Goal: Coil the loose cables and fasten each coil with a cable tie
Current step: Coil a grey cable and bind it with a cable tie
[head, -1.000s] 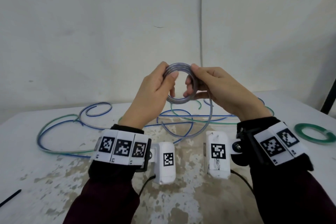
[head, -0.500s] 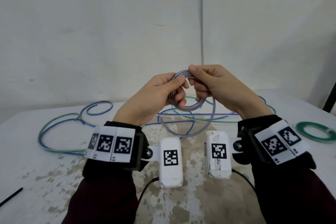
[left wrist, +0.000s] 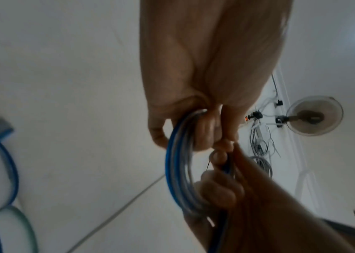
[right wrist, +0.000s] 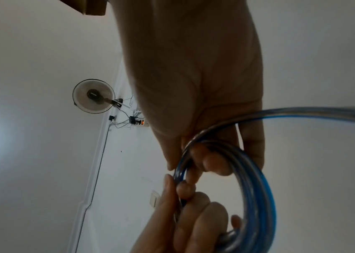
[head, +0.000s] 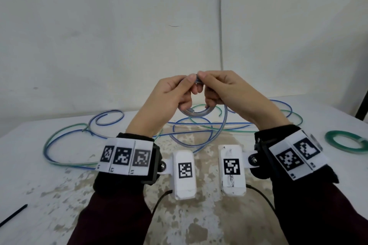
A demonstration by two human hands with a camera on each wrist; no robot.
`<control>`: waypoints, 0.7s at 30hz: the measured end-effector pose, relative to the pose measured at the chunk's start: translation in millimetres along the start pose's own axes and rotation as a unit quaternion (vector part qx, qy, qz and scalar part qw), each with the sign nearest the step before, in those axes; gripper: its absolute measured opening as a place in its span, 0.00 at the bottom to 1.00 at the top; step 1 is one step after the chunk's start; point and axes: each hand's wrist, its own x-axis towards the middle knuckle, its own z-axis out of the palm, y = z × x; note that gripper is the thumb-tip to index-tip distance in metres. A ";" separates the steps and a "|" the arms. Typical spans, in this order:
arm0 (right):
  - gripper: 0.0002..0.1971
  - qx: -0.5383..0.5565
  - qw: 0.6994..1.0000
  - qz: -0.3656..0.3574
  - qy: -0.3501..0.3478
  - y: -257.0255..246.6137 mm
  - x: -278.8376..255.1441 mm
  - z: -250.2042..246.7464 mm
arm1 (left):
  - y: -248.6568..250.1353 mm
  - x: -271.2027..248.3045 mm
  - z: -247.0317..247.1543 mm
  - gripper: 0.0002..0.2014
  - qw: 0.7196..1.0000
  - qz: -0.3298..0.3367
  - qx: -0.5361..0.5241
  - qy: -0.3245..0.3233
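Note:
A small coil of clear cable with a blue core [head: 196,113] hangs in the air above the table, held by both hands. My left hand [head: 175,93] pinches its top from the left with thumb and fingers. My right hand [head: 219,89] pinches the same top from the right, other fingers curled through the ring. The wrist views show the coil [left wrist: 178,172] [right wrist: 252,188] as several turns running between the fingers. A loose tail of this cable [head: 217,135] drops from the right hand in a loop to the table.
Loose blue and green cables [head: 65,141] sprawl over the far half of the worn white table [head: 59,195]. A finished green coil [head: 346,141] lies at the right edge. A black cable tie [head: 14,215] lies near the left front. A wall stands behind.
The coil has tilted from facing me to nearly edge-on. My left thumb and right fingertips came together at its top, and both hands dropped slightly.

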 end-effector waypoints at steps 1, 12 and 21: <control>0.21 0.000 1.000 0.006 0.003 0.4 0.4 -0.3 | -1.5 0.9 1.2 0.17 1.000 0.012 0.021 0.019; 0.19 0.084 0.995 0.012 -0.062 4.6 1.1 8.2 | 2.9 -3.9 -6.8 0.14 1.000 0.010 0.029 -0.005; 0.20 0.086 0.994 0.038 -0.054 4.9 -0.3 0.8 | 2.3 0.2 9.3 0.17 0.999 -0.039 -0.030 -0.006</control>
